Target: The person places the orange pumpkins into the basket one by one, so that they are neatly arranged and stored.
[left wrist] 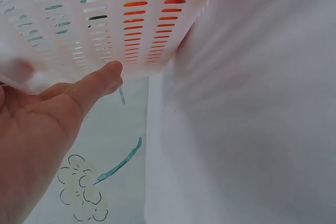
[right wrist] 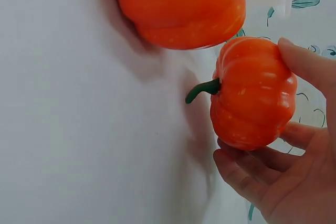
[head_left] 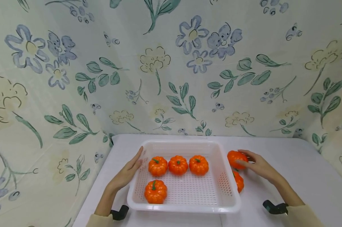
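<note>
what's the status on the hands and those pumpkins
Left hand flat against the white basket. Right hand grips a toy pumpkin on the table. Another pumpkin beside the basket; four inside.

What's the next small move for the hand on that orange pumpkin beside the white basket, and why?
Probably lift the small orange toy pumpkin that the right hand grips and carry it over the rim of the white perforated plastic basket: four pumpkins already sit inside, the front row has room, and the left hand steadies the basket.

Bright, even light with soft shadows; head view bends at edges, wrist close-ups blur.
</note>
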Available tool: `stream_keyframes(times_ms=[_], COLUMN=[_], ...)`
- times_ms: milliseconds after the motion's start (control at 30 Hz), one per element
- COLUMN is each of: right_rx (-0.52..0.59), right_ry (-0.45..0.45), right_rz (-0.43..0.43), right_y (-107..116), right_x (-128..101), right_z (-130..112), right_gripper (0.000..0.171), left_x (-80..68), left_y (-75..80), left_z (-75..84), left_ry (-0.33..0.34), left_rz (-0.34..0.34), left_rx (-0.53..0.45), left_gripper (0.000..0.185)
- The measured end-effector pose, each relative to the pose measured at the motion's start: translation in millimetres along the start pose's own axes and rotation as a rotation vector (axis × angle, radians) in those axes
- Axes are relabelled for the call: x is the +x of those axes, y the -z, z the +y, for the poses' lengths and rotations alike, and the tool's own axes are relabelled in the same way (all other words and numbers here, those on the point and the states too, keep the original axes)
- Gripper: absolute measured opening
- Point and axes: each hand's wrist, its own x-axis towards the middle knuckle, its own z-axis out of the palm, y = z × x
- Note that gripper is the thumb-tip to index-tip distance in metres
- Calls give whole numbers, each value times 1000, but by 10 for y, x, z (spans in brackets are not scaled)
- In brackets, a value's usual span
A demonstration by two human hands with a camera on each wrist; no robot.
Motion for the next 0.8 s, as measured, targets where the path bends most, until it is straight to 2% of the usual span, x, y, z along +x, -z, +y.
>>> stream_keyframes(times_ms=[300, 567, 800], right_rx=[71, 57, 38], right_ry=[-99, -111, -112], right_rz=[13, 13, -13], right_y=[-18, 18, 73], right_x=[-3, -49, -89], right_z=[79, 124, 180], right_gripper=[88, 89, 88], left_x=[-44, -75, -64], left_y=[99, 135, 140], left_z=[-13, -9, -12], left_ry=[-16, 24, 13], left_rz=[-31, -24, -37], left_rx=[-8, -42, -64], left_gripper=[60, 61, 61])
